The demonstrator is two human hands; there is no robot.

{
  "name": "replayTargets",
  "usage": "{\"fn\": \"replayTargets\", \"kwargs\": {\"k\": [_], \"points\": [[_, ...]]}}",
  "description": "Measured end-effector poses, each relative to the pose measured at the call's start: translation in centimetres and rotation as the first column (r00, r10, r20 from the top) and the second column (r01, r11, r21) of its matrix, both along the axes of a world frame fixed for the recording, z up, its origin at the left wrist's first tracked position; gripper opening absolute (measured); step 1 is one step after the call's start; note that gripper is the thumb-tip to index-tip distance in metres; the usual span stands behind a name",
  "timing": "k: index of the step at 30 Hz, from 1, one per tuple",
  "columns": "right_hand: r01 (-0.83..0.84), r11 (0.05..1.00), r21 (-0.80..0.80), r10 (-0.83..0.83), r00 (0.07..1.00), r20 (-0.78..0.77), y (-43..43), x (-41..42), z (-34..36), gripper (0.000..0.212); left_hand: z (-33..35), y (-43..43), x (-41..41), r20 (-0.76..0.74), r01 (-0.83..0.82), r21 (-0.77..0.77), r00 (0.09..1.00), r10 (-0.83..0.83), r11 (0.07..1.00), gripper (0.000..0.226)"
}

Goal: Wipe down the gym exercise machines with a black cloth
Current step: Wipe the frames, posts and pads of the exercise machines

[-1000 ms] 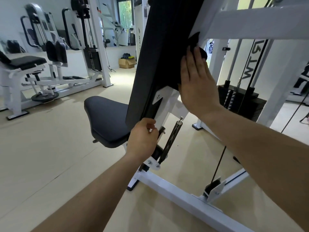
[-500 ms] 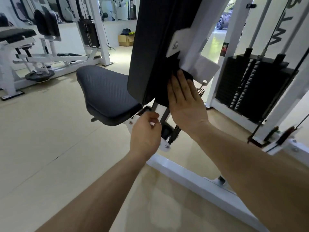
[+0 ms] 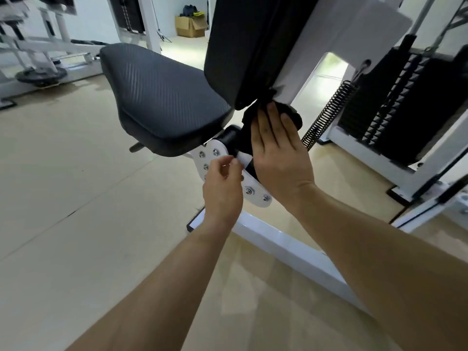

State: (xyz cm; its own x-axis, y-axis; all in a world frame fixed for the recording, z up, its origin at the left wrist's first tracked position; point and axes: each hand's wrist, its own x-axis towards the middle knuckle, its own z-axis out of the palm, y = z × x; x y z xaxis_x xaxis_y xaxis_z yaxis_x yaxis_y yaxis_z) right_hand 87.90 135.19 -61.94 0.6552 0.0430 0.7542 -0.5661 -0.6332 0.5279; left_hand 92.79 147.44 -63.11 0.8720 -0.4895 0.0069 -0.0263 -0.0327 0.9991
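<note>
Pressing flat with straight fingers, the right hand point(image 3: 278, 158) pins the soft, crumpled black cloth point(image 3: 291, 115) against the frame just under the smooth back pad point(image 3: 243, 46), behind the ribbed seat point(image 3: 162, 97). The left hand point(image 3: 222, 188) curls at the rounded, bolted white metal plate point(image 3: 255, 192); whether it grips is unclear.

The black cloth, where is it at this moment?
In the head view, just right of centre: the black cloth lies under the right hand, directly below the back pad and right of the seat.
</note>
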Motion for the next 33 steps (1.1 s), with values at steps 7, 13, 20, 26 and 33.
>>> {"fn": "replayTargets", "kwargs": {"k": [7,13,20,26,33], "points": [[-0.048,0.998,0.043,0.050,0.997,-0.060,-0.3,-0.8,0.6,0.045,2.1,-1.7,-0.1,-0.015,0.057,-0.171,0.998,-0.061,0.984,0.022],[-0.291,0.869,0.400,0.379,0.912,-0.160,-1.9,-6.1,5.0,0.055,3.4,-3.8,-1.9,0.035,0.061,-0.228,0.998,-0.054,0.972,0.031],[-0.326,0.851,0.412,0.419,0.894,-0.158,-2.1,-6.4,5.5,0.040,5.2,-5.3,-4.0,0.050,-0.282,-0.340,0.947,0.317,0.897,0.017],[-0.310,0.737,0.601,0.501,0.847,-0.177,-1.2,-7.1,4.9,0.050,4.9,-5.9,-2.9,0.172,-0.150,-0.282,0.964,0.204,0.948,0.031],[-0.359,0.787,0.502,0.417,0.909,-0.004,-1.0,-11.1,1.3,0.029,3.6,-7.3,-1.5,0.340,-0.285,-0.208,0.876,0.342,0.936,0.015]]}}
